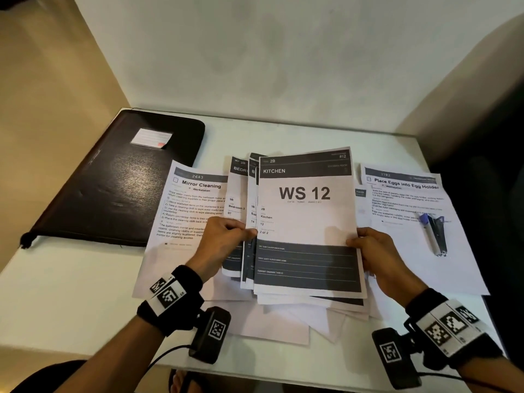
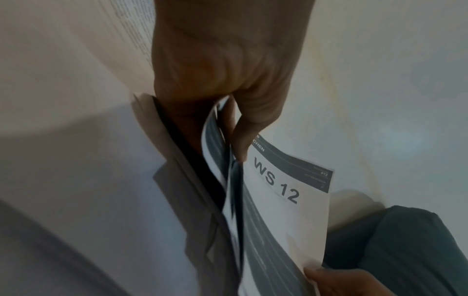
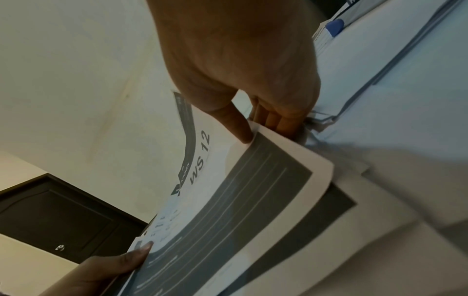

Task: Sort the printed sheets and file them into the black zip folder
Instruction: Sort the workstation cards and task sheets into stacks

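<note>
White table (image 1: 71,293) under sheets (image 1: 195,211), black folder (image 1: 119,188)

The top sheet (image 1: 307,219) is white with dark grey bands at head and foot, white lettering in them and black "WS 12" between. The folder (image 1: 113,188) is glossy black with a white label (image 1: 151,137) ruled in pale red and marked with a red spot. The table (image 1: 71,302) is white. The stapler (image 1: 436,234) is dark with a blue end. The wristbands (image 1: 170,296) are black with black-and-white square codes.

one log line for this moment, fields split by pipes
left hand: grips sheet bundle's left edge | right hand: grips right edge | top sheet: WS 12 | folder: shut, far left | stapler: on right sheets
</note>
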